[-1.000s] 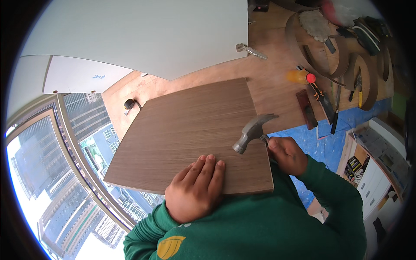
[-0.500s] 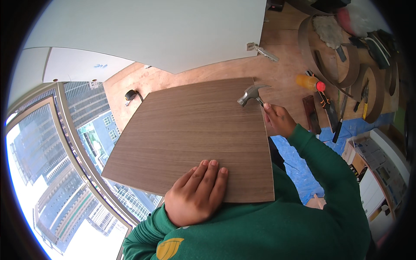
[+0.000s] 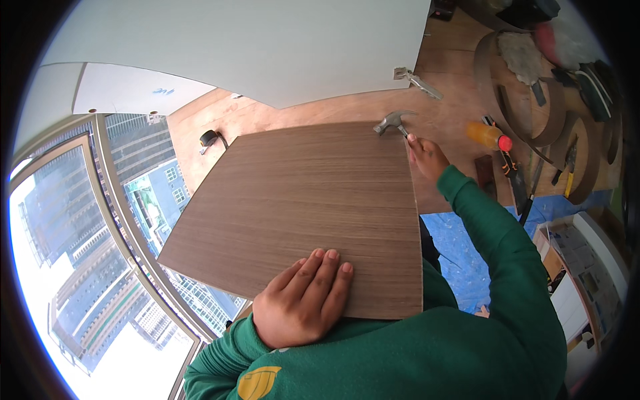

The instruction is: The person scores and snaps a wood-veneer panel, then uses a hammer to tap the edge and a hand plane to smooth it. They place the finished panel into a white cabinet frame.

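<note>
A brown wood-grain board (image 3: pixel 287 207) lies in front of me, its near edge against my body. My left hand (image 3: pixel 303 297) rests flat on its near part, fingers stretched out, holding nothing. At the board's far right corner, my right hand (image 3: pixel 427 157) is closed round the handle of a claw hammer (image 3: pixel 392 123). The metal head of the hammer is over the far edge of the board; whether it touches the surface I cannot tell. Most of the handle is hidden by my fingers and the board's edge.
Beyond the board stands a white panel (image 3: pixel 240 47) with a metal hinge (image 3: pixel 417 82). A tape measure (image 3: pixel 208 139) lies far left, beside the window (image 3: pixel 73 253). On the right are an orange bottle (image 3: pixel 483 135), curled edging strips (image 3: pixel 557 110), hand tools and a blue sheet (image 3: pixel 460 247).
My right hand has carried the hammer farther away, toward the board's far right corner. My left hand stays flat on the board. The view has shifted slightly.
</note>
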### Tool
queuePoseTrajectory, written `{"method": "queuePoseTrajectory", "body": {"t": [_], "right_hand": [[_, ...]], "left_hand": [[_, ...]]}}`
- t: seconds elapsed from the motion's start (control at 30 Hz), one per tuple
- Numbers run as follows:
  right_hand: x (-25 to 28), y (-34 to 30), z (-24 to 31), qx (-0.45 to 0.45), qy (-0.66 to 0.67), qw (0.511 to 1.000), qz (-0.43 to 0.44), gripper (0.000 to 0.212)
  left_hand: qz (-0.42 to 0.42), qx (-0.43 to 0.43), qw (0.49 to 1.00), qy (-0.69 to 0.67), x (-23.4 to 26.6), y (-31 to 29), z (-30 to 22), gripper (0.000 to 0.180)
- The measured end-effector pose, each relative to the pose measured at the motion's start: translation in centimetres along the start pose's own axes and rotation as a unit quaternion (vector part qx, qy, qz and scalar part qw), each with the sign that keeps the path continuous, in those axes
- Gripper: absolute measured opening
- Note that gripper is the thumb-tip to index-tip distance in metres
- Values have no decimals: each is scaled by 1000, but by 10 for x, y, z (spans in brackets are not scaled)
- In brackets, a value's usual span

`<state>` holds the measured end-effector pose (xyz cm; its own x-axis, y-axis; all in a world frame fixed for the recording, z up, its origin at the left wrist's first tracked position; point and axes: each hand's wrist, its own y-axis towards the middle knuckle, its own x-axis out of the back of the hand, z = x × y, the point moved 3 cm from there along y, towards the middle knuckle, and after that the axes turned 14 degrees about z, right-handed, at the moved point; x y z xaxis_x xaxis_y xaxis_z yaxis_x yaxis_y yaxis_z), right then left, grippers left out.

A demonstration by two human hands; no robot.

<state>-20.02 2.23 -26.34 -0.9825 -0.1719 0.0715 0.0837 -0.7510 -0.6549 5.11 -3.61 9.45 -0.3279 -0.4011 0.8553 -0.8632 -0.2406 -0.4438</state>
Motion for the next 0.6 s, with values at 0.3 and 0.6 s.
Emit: {"method": "queuePoseTrajectory", "body": {"t": [0.3, 0.6], "right_hand": [[-22, -82, 33, -15, 100, 994, 45, 65], [-46, -215, 125, 75, 164, 981, 78, 50]], "left_hand": [[-18, -10, 1000, 5, 1, 2, 2, 24], [-34, 3, 999, 3, -5, -1, -5, 28]]}}
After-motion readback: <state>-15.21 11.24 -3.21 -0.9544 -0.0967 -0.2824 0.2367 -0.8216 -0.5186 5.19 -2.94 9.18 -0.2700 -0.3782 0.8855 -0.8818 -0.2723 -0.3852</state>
